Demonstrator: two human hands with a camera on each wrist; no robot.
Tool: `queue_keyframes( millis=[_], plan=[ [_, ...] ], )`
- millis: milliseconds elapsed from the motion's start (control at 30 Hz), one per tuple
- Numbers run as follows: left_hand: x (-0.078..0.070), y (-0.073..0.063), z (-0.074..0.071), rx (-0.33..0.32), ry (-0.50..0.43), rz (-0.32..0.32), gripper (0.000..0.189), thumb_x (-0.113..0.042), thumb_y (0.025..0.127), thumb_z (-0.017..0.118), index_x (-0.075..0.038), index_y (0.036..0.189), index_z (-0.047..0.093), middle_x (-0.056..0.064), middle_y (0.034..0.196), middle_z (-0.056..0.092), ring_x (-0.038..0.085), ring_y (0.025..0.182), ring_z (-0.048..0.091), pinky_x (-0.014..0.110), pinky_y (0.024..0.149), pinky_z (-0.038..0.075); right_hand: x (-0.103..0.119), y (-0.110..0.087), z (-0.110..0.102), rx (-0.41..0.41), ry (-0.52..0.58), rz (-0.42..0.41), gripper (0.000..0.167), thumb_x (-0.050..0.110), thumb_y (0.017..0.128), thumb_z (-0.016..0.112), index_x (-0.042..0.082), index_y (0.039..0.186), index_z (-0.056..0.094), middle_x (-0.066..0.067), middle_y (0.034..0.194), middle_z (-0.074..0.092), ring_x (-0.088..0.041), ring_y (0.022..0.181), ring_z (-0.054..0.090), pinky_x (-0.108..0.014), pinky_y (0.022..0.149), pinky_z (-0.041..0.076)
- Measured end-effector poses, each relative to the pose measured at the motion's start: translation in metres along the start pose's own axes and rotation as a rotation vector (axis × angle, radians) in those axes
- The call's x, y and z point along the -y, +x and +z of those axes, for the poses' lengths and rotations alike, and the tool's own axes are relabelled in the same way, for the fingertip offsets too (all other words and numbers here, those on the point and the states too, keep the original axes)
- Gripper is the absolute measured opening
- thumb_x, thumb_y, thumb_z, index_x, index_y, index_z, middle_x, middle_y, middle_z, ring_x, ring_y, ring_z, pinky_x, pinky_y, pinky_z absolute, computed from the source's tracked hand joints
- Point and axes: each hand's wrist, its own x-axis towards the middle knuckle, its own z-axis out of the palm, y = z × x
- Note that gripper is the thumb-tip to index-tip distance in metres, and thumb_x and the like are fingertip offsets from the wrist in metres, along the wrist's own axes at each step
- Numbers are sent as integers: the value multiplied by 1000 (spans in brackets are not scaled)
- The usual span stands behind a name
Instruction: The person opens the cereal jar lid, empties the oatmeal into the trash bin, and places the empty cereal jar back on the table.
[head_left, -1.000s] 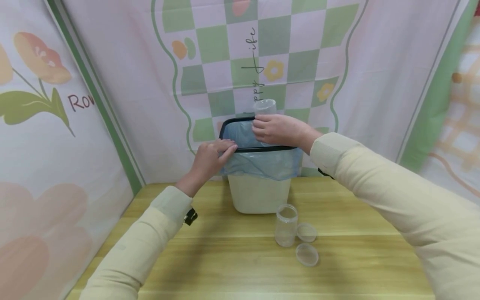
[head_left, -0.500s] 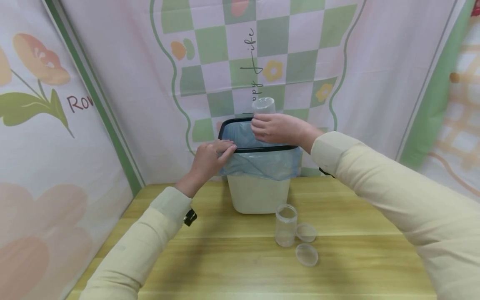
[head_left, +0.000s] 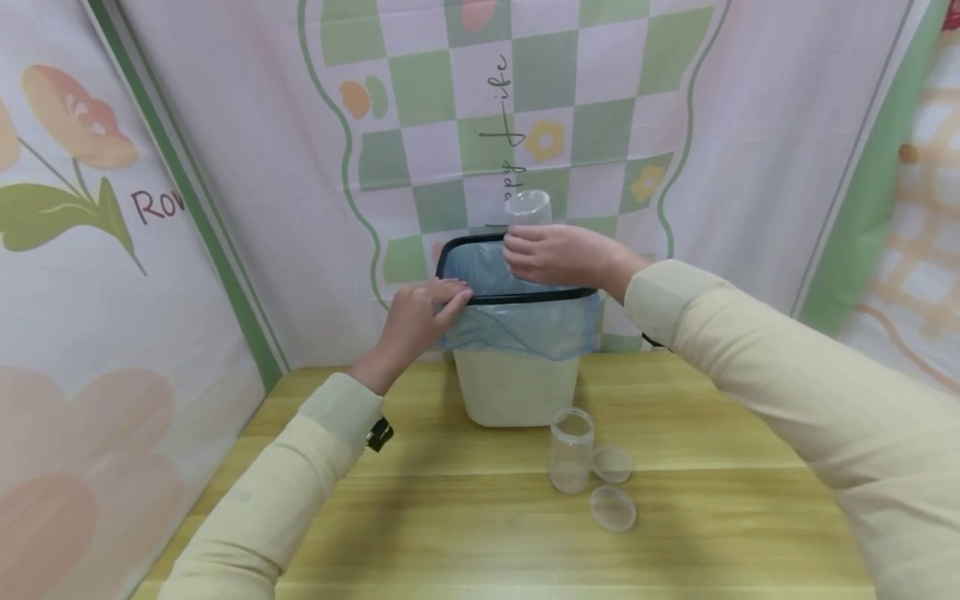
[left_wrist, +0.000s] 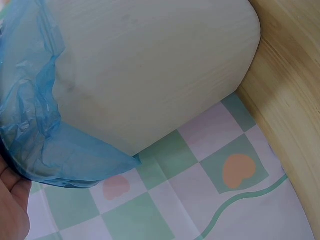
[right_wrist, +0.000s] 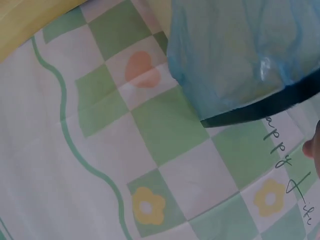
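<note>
My right hand [head_left: 558, 255] grips a clear plastic jar [head_left: 528, 208] above the mouth of a trash can [head_left: 517, 387]. One round end of the jar points up; my fingers hide its lower part. A blue bag [head_left: 525, 329] lines the can and folds over its black rim [head_left: 525, 297]. At the rim's left front corner, my left hand [head_left: 423, 315] holds on, its thumb along the front edge. The left wrist view shows part of that hand [left_wrist: 12, 205] against the bag's edge. Only a fingertip [right_wrist: 310, 148] of my right hand appears in the right wrist view.
A second clear jar [head_left: 572, 452] stands uncapped on the wooden table [head_left: 450, 517], in front of the can. Two clear round lids [head_left: 612, 465] lie to its right. Right behind the can hangs a checkered curtain [head_left: 427, 158].
My right hand has risen very slightly with the jar over the can. The left hand keeps its place on the rim.
</note>
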Motion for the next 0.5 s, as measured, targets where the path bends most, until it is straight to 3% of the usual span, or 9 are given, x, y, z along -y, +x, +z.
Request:
queue_keyframes(
  millis=[100, 267, 500],
  plan=[
    [1, 0, 1, 1, -2, 7, 17, -16, 92, 69, -4, 101, 77, 10, 98, 73, 24, 97, 69, 37, 89, 53, 0, -2, 0, 7, 24, -8, 35, 11, 89, 71, 9, 122, 60, -11, 127, 55, -27, 120, 48, -39, 110, 29],
    [2, 1, 1, -7, -6, 17, 17, -16, 91, 69, -4, 100, 77, 10, 98, 73, 23, 97, 69, 36, 89, 53, -6, -5, 0, 11, 26, 91, 40, 10, 88, 72, 10, 126, 59, -10, 129, 55, -27, 123, 48, -39, 113, 26],
    [2, 1, 2, 3, 0, 8, 17, -16, 92, 69, -4, 101, 77, 10, 98, 73, 23, 98, 69, 37, 89, 53, -2, -1, 1, -31, 54, -10, 33, 12, 89, 72, 8, 120, 61, -11, 126, 56, -28, 119, 48, -39, 111, 29]
  ],
)
